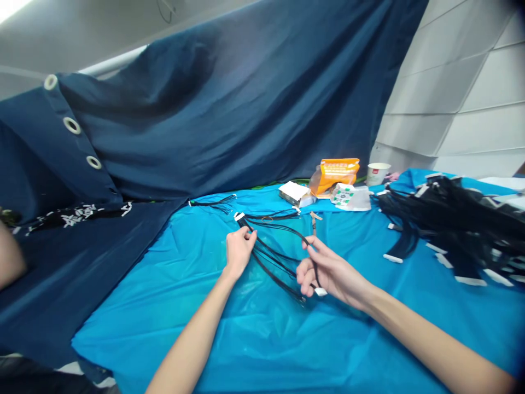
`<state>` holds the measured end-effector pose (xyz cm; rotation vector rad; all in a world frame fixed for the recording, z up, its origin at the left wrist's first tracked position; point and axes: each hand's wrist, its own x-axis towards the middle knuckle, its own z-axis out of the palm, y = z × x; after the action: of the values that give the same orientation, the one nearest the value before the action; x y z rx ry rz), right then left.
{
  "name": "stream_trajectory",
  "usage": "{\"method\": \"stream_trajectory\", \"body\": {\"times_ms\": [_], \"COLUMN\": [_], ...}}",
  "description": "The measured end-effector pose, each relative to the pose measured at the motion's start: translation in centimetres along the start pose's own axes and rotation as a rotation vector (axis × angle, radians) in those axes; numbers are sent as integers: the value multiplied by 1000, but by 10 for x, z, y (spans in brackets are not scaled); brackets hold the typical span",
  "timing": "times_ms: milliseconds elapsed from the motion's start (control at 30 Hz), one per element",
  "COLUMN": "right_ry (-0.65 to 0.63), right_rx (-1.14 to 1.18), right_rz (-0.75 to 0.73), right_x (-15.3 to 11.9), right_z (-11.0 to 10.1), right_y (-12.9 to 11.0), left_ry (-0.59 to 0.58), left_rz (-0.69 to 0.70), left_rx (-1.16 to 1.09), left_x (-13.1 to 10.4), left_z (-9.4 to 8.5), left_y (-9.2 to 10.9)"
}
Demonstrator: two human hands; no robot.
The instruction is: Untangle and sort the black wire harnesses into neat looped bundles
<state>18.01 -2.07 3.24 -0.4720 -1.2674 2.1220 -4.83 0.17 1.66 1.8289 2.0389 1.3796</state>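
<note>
Head view: A slim black multi-strand cable harness [274, 253] is held over a creased bright-blue plastic sheet [184, 301], mid-table. Just below its flat white end connector [239, 217], it is pinched btwn thumb and fingers of the L hand [241, 251], closed w/ no visible gap. One strand is drawn into a loop by the R hand [328, 271], thumb against forefinger, other fingers loosely curled; a small white plug [320, 291] is seen just below them, though whether it is gripped can't be told. The remaining strands are left fanned btwn the hands.

The step in hand is judged to be the separating of one strand from the rest; for any next move, a firm L pinch and a free R fingertip would be needed, w/ snagging of neighbouring strands the main risk.

Open room is found on the sheet's near side and L, up to its edge against a dark navy cloth [36, 306]. Less is left beyond, where a second black cable bundle [279, 216] is laid. To the R, space is bounded by a heap of black flat cables w/ white ends [459, 219].
</note>
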Motion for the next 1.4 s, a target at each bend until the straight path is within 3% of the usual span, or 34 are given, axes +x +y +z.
{"method": "stream_trajectory", "body": {"times_ms": [133, 233, 333, 433, 533, 600, 667, 800, 933, 1100, 1167, 1267, 1400], "right_ry": [51, 63, 32, 23, 53, 57, 29, 20, 150, 207, 292, 534, 800], "right_rx": [-19, 25, 81, 102, 79, 44, 15, -36, -169, -161, -172, -250, -478], "right_rz": [-42, -55, -52, -51, -47, -28, -40, -216, -374, -476, -511, -565, -611], "right_x": [-2, -2, -2, -2, -5, -9, -14, -24, -30, -25, -21, -16, -12], "right_z": [0, 0, 1, 2, 2, 1, -3, -19, -29, -25, -27, -37, -49], "right_y": [-2, -3, -2, -1, -7, -16, -29, -52, -60, -57, -56, -55, -52], "left_ry": [37, 164, 296, 154, -137, -230, -237, -251, -265, -370, -382, -424, -500], "left_rz": [15, 22, -185, -407, -401, -379, -408, -570, -751, -752, -755, -776, -1009], "left_rx": [130, 143, -96, -574, -907, -1004, -1050, -1213, -1327, -1364, -1321, -1276, -1255], "left_x": [-4, -5, -4, -1, -1, -2, -2, 1, 3, -9, -16, -25, -36], "left_z": [-1, -1, 4, 11, 14, 13, 10, -1, -21, -38, -37, -28, -5], "left_y": [2, 5, 5, 5, 8, 11, 13, 24, 50, 76, 80, 80, 73]}}
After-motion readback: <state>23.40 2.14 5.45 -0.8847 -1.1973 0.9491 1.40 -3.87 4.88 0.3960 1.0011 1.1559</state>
